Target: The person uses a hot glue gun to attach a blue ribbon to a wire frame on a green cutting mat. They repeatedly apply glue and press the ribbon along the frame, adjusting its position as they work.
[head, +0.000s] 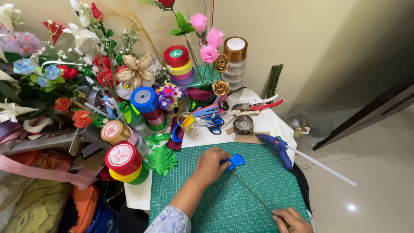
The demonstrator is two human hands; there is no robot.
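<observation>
Blue ribbon flower (235,161) sits at the top end of a thin green stem (252,193), lying on the green cutting mat (224,203) on the table (138,196). The left hand (211,166) is closed on the flower, fingers pinching its folds from the left side. The right hand (292,220) is closed around the lower end of the stem, at the near edge of the mat; the stem runs diagonally between the two hands.

Risk, as judged: the stem is thin and held only at its ends, so uneven pull from either hand could bend it or draw it out of the ribbon folds. A slack pinch could let the folds spring open.

Just beyond the right hand, and to the right of the left hand, a blue glue gun (277,146) lies with its glue stick (321,166) projecting past the table edge; a sleeve or wrist could knock it off, and a hot nozzle could burn a finger or mark the ribbon. Whether it is hot cannot be told.

Beyond the left hand lie scissors (211,123) and red-handled pliers (258,105), near enough to snag. Stacked ribbon rolls (124,162) stand to the left of that hand, close to the mat, and could topple.
</observation>
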